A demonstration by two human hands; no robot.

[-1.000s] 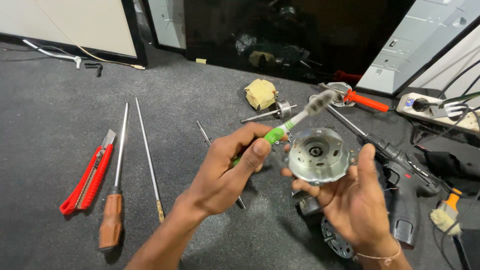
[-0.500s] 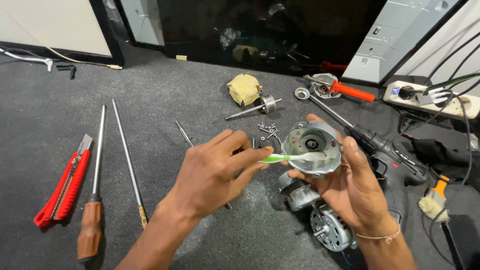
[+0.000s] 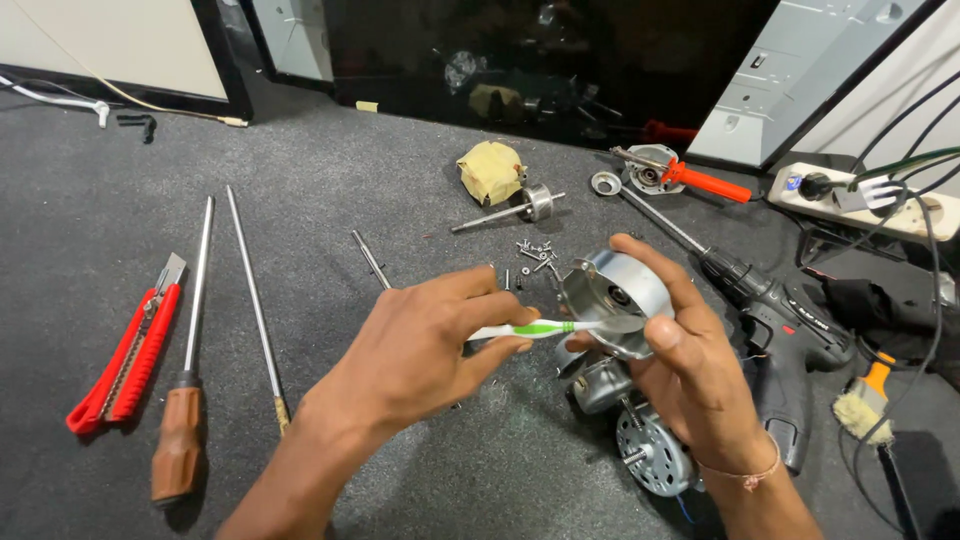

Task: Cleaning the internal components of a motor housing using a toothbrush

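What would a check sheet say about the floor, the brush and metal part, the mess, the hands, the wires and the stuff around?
Surface: dark grey carpet, small screws scattered.
Job's things: green-and-white toothbrush laid against round silver metal motor housing.
Clutter: red utility knife, wooden-handled screwdriver, black power drill, silver motor core.
Grippers: left hand holds the toothbrush; right hand holds the housing.
Cables: black cables by a white power strip.
Surroundings: black glossy panel behind.
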